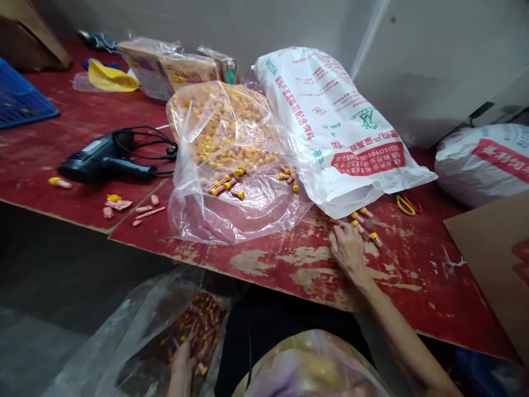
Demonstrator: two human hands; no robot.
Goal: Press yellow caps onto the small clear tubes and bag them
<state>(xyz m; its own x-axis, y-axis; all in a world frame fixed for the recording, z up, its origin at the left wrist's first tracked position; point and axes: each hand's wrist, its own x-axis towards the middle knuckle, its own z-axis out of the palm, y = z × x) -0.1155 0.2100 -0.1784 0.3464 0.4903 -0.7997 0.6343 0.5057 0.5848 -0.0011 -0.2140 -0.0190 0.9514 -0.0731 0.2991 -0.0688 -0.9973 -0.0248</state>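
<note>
My right hand (347, 247) rests on the worn red tabletop beside several small pink tubes with yellow caps (357, 216). Its fingers are stretched forward, with the tips by a capped tube at the edge of a white printed sack (330, 127). Below the table edge, my left hand (182, 355) reaches into a clear plastic bag (111, 342) holding many of the same capped tubes (206, 320). Its fingers look apart among them, though the bag is dim. A larger clear bag (198, 220), full of yellow-capped pieces, lies on the table.
A black heat gun (103, 160) with a coiled cord lies left, near loose pink pieces (119, 204). A blue crate (25, 99) stands far left. Yellow-handled scissors (405, 205), another sack (483, 160) and a cardboard box (491, 259) are on the right. Wrapped packs (185, 69) stand behind.
</note>
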